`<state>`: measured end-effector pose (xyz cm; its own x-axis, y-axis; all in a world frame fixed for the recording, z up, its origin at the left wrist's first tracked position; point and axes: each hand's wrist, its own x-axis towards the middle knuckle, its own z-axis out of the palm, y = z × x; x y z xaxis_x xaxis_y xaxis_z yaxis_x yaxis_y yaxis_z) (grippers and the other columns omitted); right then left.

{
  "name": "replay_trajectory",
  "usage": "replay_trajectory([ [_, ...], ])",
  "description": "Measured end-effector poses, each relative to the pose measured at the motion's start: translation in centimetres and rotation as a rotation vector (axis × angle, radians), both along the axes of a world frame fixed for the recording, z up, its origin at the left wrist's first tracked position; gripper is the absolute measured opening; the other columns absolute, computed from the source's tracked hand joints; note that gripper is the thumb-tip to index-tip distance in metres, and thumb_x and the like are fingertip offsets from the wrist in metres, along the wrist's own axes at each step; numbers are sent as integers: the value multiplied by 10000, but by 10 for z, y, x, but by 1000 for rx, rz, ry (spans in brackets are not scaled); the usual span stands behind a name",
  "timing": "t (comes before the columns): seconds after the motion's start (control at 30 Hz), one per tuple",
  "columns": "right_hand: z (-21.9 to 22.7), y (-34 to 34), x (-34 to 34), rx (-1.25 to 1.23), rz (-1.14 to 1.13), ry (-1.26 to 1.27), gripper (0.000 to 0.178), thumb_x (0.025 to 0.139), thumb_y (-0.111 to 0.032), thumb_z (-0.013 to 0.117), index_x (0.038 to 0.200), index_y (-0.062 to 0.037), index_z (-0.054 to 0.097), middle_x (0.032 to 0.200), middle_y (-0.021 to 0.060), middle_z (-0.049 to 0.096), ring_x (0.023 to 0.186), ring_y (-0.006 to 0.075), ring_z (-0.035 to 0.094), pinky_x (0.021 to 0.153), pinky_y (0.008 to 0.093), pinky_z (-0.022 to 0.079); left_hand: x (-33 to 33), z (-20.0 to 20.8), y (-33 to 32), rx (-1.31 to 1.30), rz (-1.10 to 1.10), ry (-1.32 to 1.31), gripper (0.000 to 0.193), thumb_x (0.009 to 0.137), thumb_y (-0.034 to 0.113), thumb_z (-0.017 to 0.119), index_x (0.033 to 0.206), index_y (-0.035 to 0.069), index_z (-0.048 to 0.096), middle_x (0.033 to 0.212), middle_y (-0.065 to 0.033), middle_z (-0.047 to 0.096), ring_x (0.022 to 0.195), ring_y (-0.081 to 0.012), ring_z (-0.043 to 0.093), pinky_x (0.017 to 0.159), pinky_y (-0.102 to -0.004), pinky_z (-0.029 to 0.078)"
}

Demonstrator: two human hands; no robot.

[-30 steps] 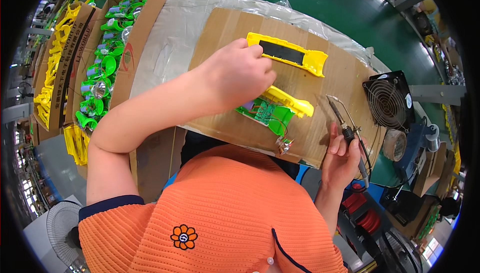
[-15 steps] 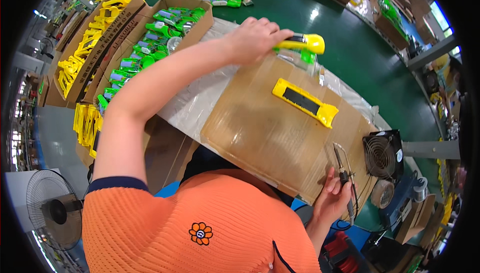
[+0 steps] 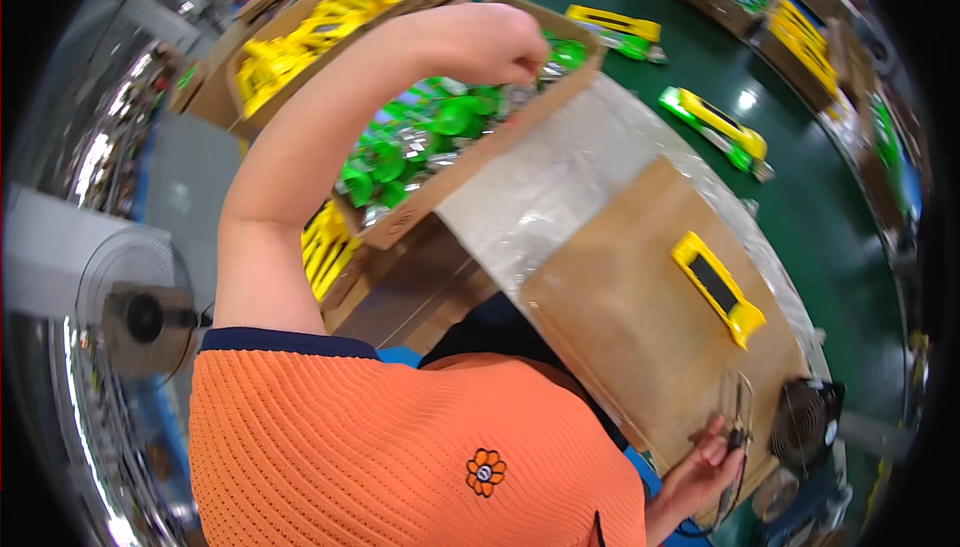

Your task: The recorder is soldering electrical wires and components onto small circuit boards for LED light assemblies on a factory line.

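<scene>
My left hand (image 3: 508, 44) is over the far end of a cardboard box (image 3: 480, 159) full of green and clear plastic parts (image 3: 455, 117). Its fingers are curled in, and what they grip, if anything, is hidden. At the lower right my right hand (image 3: 703, 469) holds a soldering iron (image 3: 737, 437) by its handle, above the corner of a brown cardboard sheet (image 3: 625, 317). On that sheet lies a yellow plastic casing (image 3: 718, 289) with a dark strip inside. A yellow casing joined to a green part (image 3: 715, 134) rests on the green surface past the bench edge.
A second box (image 3: 340, 32) heaped with yellow casings stands behind the green parts. More yellow casings (image 3: 326, 252) are below it. A small black fan (image 3: 803, 424) sits right of the soldering iron. Another yellow-and-green piece (image 3: 615, 32) lies at the far side.
My left hand has let go of the yellow-and-green piece, now on the green surface, and moved left to the box of green parts. The view has turned left; my right hand keeps the soldering iron.
</scene>
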<state>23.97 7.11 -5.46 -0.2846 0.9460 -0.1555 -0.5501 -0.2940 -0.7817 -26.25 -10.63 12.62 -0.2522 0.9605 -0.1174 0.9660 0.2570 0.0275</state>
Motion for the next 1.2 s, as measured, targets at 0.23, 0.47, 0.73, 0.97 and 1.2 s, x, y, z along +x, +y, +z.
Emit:
replay_trajectory([
  [0.23,23,-3,-23,-66,50,-94,243,905,-228,610,769,-54,507,613,31,456,674,174,494,1136,471,346,-2,-16,-205,-367,399,-95,366,617,7,724,977,73,712,940,-116,687,916,-291,658,781,-397,531],
  [0.47,19,-4,-21,-16,46,-120,271,926,-230,576,724,-67,499,626,43,469,680,184,488,1115,485,359,15,-40,-240,-134,472,-116,348,661,0,742,987,52,632,974,-113,647,997,-305,612,851,-406,492],
  [0.73,8,3,-2,20,74,-79,347,1033,-180,468,714,-73,384,640,24,352,647,140,414,1183,459,327,3,-11,-213,303,537,-626,355,864,102,701,1198,38,598,1016,-25,673,915,-80,598,821,-273,489],
  [0.97,1,4,3,-3,64,100,311,1030,-171,487,740,-81,420,627,5,333,633,129,407,1096,444,418,65,-7,-35,69,-185,-574,272,947,214,554,1116,10,613,988,-142,616,946,-259,601,839,-371,479],
  [1.2,8,-3,-4,-80,-7,212,298,1025,-190,494,752,-74,461,631,4,397,647,134,431,990,379,458,181,-95,109,-363,-418,-619,233,965,185,543,1108,3,573,1133,-168,588,1102,-357,549,936,-426,453],
])
